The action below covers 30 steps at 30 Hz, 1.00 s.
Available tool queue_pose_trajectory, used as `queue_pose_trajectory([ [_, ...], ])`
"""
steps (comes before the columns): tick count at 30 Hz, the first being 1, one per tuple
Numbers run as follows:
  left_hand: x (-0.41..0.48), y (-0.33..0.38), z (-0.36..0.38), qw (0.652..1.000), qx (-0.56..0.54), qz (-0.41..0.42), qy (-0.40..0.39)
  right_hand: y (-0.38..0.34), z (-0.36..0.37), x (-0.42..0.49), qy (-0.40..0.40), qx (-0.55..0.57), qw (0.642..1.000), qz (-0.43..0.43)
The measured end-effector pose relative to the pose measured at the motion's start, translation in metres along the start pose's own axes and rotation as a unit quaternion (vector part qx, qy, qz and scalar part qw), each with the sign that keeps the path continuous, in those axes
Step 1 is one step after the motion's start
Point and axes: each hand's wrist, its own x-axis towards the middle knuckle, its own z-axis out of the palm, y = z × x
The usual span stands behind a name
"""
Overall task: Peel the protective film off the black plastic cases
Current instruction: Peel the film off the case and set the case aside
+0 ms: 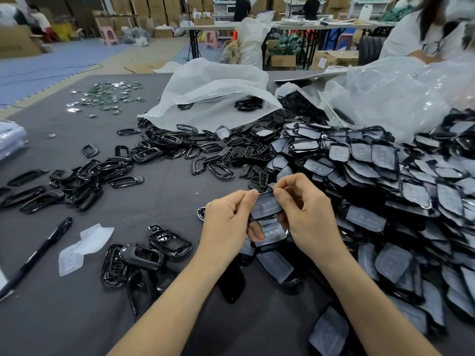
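Just left of the filmed pile (385,176), our left hand (228,217) and right hand (305,214) both pinch one black case (266,210) at its top edge. We should lift a film (270,204) corner, then pull low and steady, avoiding tears.

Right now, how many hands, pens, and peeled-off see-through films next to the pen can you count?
Hands: 2, the left hand and right hand, both pinching a black case
Pens: 1, the black pen
Peeled films by the pen: 2
Total: 5
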Motion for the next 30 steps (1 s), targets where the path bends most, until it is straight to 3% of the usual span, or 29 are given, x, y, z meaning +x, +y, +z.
queue_pose_trajectory([
  [7, -0.001, 0.002, 0.004, 0.996, -0.076, -0.029, -0.043, 0.0, -0.003, 0.001, 0.027, -0.004, 1.0, 0.001],
  [10, 0.0, 0.004, 0.003, 0.99, -0.125, -0.045, -0.042, -0.001, -0.004, 0.002, 0.011, 0.049, 0.998, 0.023],
  [16, 0.0, 0.005, -0.002, 0.994, -0.085, -0.046, -0.05, -0.003, -0.007, 0.002, -0.015, 0.076, 0.995, 0.069],
  [20, 0.0, 0.004, -0.012, 0.981, 0.118, 0.115, -0.101, -0.003, -0.014, 0.007, -0.001, 0.157, 0.978, 0.138],
  [23, 0.003, 0.002, -0.011, 0.941, 0.208, 0.251, -0.093, -0.002, -0.02, 0.009, -0.029, 0.227, 0.954, 0.195],
  [25, 0.004, -0.001, -0.009, 0.927, 0.225, 0.289, -0.085, -0.003, -0.022, 0.01, -0.039, 0.25, 0.942, 0.22],
  [27, 0.003, -0.002, -0.008, 0.937, 0.205, 0.271, -0.085, -0.004, -0.023, 0.01, -0.051, 0.263, 0.938, 0.222],
  [30, 0.0, 0.001, -0.006, 0.991, 0.04, 0.089, -0.095, -0.008, -0.024, 0.01, -0.086, 0.294, 0.932, 0.194],
])
